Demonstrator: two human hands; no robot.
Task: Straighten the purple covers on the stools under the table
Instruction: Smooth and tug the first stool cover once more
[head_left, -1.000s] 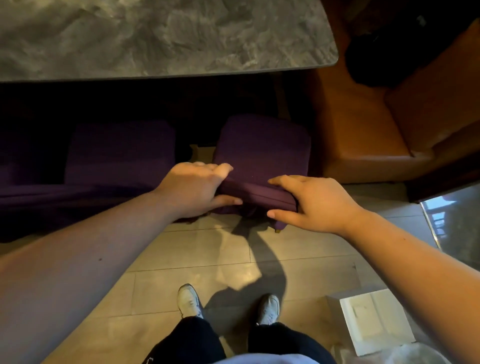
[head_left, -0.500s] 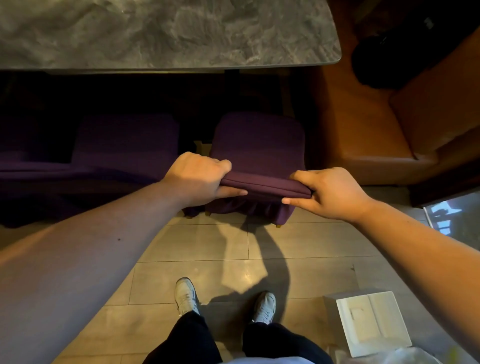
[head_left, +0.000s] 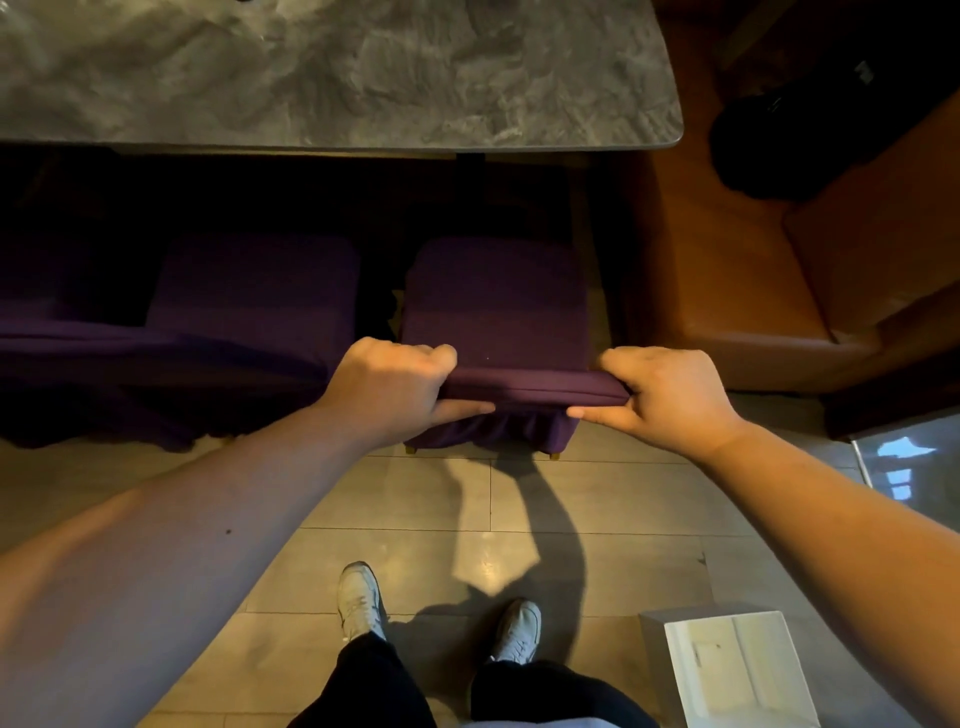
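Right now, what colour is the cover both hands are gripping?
Dark purple, plain, no pattern. The stool cover shows best in the head view, the only one.

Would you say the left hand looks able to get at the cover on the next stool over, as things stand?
Probably yes. The left hand is shut on the right stool's cover, but the neighbouring cover lies just beside it with nothing between; it would need to let go first.

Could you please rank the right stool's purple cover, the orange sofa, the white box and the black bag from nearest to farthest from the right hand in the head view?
From the right hand:
1. Purple cover: in its grip, at the stool's front edge.
2. Orange sofa: just beyond, to the right.
3. White box: on the floor, lower right.
4. Black bag: on the sofa, upper right.
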